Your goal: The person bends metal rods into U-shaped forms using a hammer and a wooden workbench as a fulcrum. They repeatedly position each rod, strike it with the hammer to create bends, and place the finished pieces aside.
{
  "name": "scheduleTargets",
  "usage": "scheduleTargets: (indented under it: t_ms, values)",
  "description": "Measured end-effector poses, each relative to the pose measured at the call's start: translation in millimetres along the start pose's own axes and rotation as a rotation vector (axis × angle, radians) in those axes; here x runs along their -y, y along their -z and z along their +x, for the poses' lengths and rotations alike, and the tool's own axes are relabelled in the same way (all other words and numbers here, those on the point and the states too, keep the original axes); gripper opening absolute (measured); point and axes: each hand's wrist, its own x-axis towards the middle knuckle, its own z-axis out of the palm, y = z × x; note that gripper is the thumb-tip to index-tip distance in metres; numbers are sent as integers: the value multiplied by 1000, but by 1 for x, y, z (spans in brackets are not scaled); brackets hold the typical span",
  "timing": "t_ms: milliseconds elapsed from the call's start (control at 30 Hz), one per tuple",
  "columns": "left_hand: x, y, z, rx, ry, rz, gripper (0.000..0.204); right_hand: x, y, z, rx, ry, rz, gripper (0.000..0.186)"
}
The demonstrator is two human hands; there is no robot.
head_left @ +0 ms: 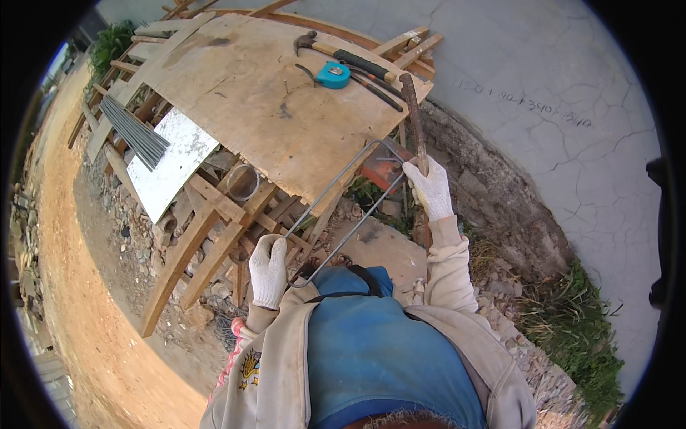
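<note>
A long rectangular stirrup of bent steel rod [321, 198] slants between my two hands, over the near right edge of the plywood tabletop [236, 93]. My left hand [269, 270], in a white knit glove, is closed on its near end. My right hand [431, 189], gloved too, is wrapped round a rusty metal bar [412, 107] that points away from me. The stirrup's far corner, with a short bent rod end, lies right beside the right fingers. I cannot tell whether those fingers also touch it. Below that corner shows a reddish block [382, 175].
On the plywood lie a claw hammer [343, 57], a teal tape measure [333, 74] and a black-handled tool [376, 93]. Left, a bundle of steel rods [136, 132] rests on a white board [171, 161]. Timber legs [179, 268], rubble and a cracked grey wall [557, 93] surround the bench.
</note>
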Motion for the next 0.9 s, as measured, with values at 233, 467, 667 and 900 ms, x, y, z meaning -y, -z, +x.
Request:
scheduleTargets:
  t_ms: [233,467,667,900]
  values:
    - [-5,-13,-27,19,257,-115,28,-17,6,17,29,262,-208,20]
    - [3,-5,0,29,205,-122,29,-6,1,2,15,-34,-40,19]
    - [7,-7,-11,-9,362,-389,28,6,2,1,32,-71,-82,17]
    - [32,-5,-30,77,574,-734,39,3,1,4,33,-155,37,16]
